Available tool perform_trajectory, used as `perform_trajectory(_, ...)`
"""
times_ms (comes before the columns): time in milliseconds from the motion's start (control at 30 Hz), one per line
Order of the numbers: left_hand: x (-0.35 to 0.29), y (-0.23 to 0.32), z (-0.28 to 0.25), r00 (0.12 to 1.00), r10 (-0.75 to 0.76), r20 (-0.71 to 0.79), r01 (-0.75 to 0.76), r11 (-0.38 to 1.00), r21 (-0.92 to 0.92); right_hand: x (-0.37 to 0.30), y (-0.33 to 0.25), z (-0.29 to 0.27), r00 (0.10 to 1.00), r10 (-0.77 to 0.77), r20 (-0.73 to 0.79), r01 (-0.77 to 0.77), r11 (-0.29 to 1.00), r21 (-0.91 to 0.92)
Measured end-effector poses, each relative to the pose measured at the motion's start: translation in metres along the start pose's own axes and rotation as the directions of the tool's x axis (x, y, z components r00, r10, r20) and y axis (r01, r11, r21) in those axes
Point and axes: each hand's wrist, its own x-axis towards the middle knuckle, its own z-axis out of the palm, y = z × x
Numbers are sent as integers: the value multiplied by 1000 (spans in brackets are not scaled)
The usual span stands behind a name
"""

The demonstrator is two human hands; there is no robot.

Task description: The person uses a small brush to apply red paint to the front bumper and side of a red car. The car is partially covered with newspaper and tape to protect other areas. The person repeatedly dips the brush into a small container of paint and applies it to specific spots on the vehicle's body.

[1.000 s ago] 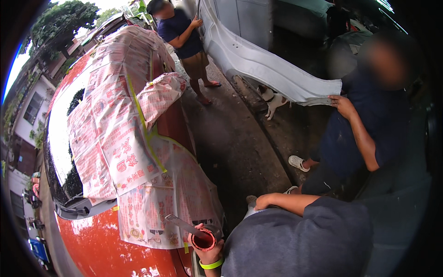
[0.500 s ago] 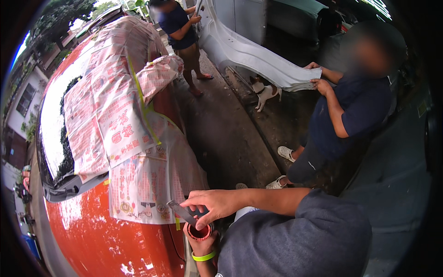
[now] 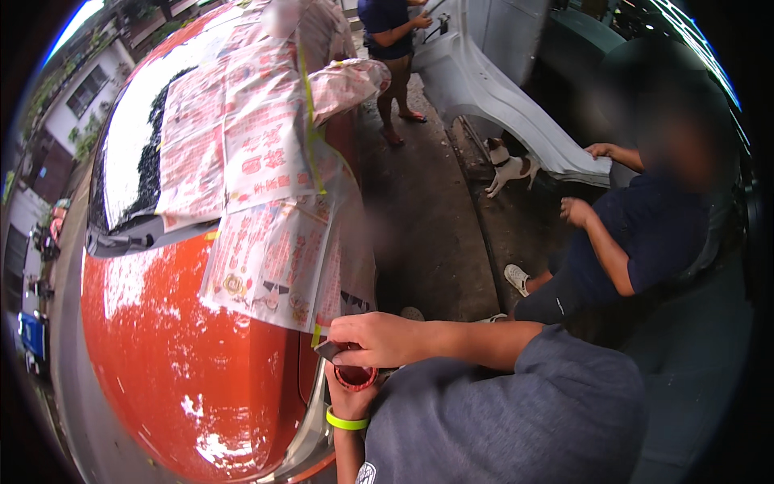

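My left hand [image 3: 345, 397], with a lime-green band at the wrist, is wrapped round a small cup [image 3: 372, 379] with a red rim and dark red liquid inside. Just above the cup's mouth, my right hand [image 3: 377, 339] grips a flat grey stirring stick [image 3: 328, 349]. One end of the stick sticks out past the fingers to the left; the other is hidden behind my hand and cannot be made out. Both hands are beside the front corner of an orange-red car [image 3: 193, 339].
Printed paper [image 3: 258, 234], fixed with yellow-green tape [image 3: 308, 129], covers the car's side and part of its windscreen. On the right, two people hold a long grey body panel [image 3: 500, 101]. A white-and-brown dog [image 3: 509, 171] stands under it.
My right hand has closed round the stick and come lower over the cup. My view has shifted, so the car and people appear elsewhere. The nearer person has taken one hand off the panel.
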Motion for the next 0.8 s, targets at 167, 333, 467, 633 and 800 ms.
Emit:
perform_trajectory(167,0,-44,-23,991,110,-82,-111,994,-2,-3,-1,16,972,-217,94,229,962,-151)
perform_trajectory(333,-7,-66,-27,956,249,-157,-218,957,191,3,6,16,963,-253,96,270,903,-334)
perform_trajectory(467,-4,-55,-31,911,377,-166,-306,889,340,8,18,32,954,-294,-61,263,917,-300)
perform_trajectory(633,-7,-62,-41,892,419,-172,-335,865,373,7,14,29,955,-250,157,282,931,-232)
perform_trajectory(800,-6,-61,-45,879,441,-183,-339,846,411,18,17,44,945,-307,107,324,920,-220)
